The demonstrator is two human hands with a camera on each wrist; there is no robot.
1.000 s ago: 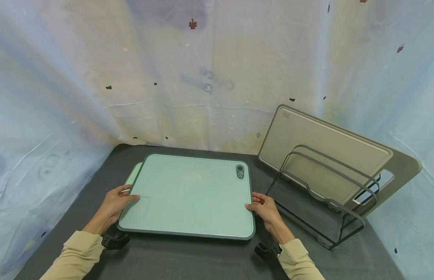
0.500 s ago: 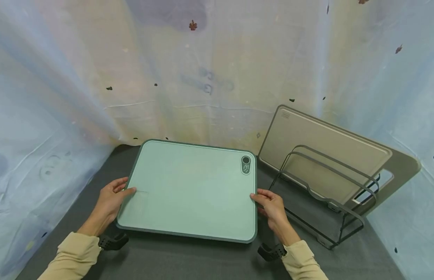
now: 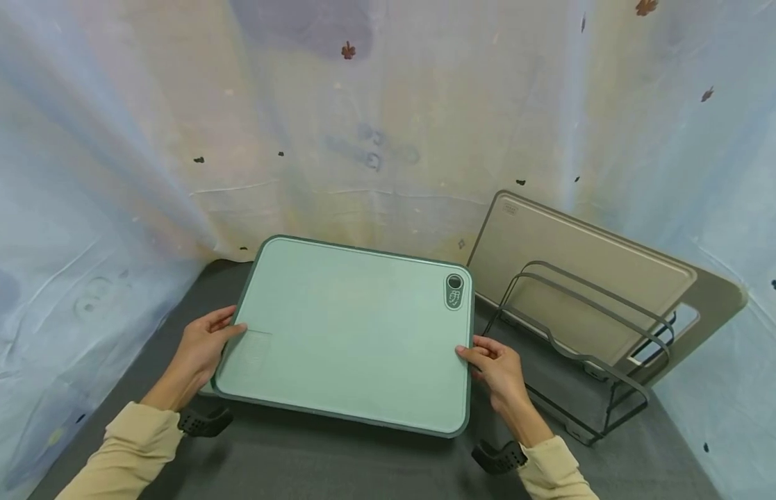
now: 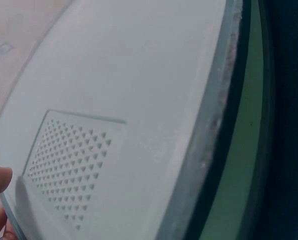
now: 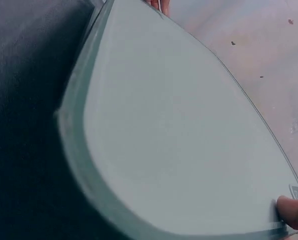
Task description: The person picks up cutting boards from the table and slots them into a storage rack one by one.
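My left hand and right hand grip a pale-green, dark-rimmed rectangular board by its ends; a beige rectangular board leans in a dark-grey wire rack.

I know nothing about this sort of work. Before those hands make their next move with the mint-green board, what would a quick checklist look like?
1. Left hand grips the mint-green board: ok, thumb on top at the left edge.
2. Right hand grips the opposite edge: ok, thumb on top there too.
3. The mint-green board is completely free of the lower green board: cannot tell, its underside is hidden.
4. The rack is standing: ok, to the right of the mint-green board.
5. Space in the rack in front of the beige board: ok, no other board shows there.
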